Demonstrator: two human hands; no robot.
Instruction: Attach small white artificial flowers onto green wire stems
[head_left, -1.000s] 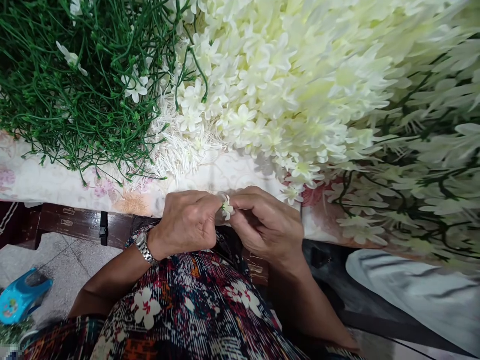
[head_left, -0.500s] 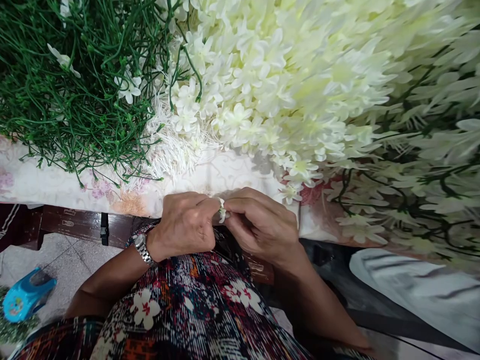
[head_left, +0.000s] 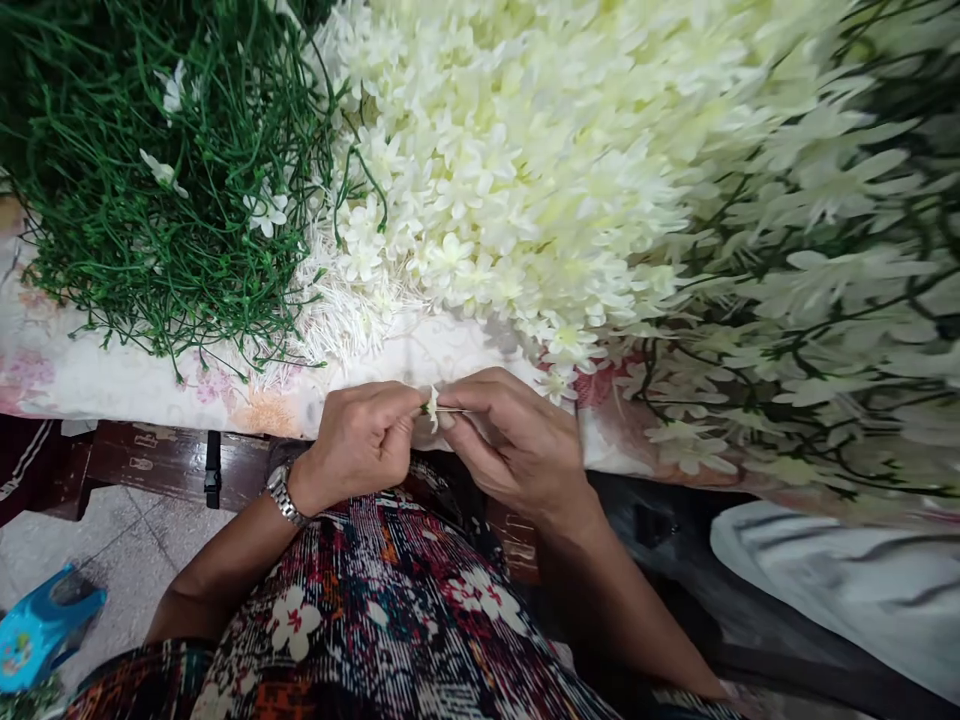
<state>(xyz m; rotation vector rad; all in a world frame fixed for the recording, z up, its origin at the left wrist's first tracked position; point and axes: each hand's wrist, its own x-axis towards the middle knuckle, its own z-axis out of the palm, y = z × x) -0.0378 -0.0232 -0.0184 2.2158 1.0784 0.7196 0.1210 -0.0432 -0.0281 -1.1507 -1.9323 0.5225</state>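
In the head view, a small white artificial flower (head_left: 433,410) is held edge-on between my two hands, just off the table's front edge. My left hand (head_left: 364,440), with a metal watch on the wrist, is closed, its thumb and forefinger pinching behind the flower. From the other side my right hand (head_left: 517,445) is closed in a pinch against the petals. A thin pale stamen-like strand (head_left: 454,410) sticks out of the flower's front and runs between the right fingertips. What lies inside the left pinch is mostly hidden.
Green plastic stems (head_left: 172,220) are heaped at the back left. Beside them lie loose white strands (head_left: 345,315) and a big pile of cream flowers (head_left: 510,190). Finished-looking flower sprays (head_left: 825,350) lie at right on the floral tablecloth (head_left: 150,385). A blue stool (head_left: 49,625) stands on the floor.
My hands have drawn slightly apart and shifted a little left, showing the flower more fully with the strand at its front. The view has shifted slightly.
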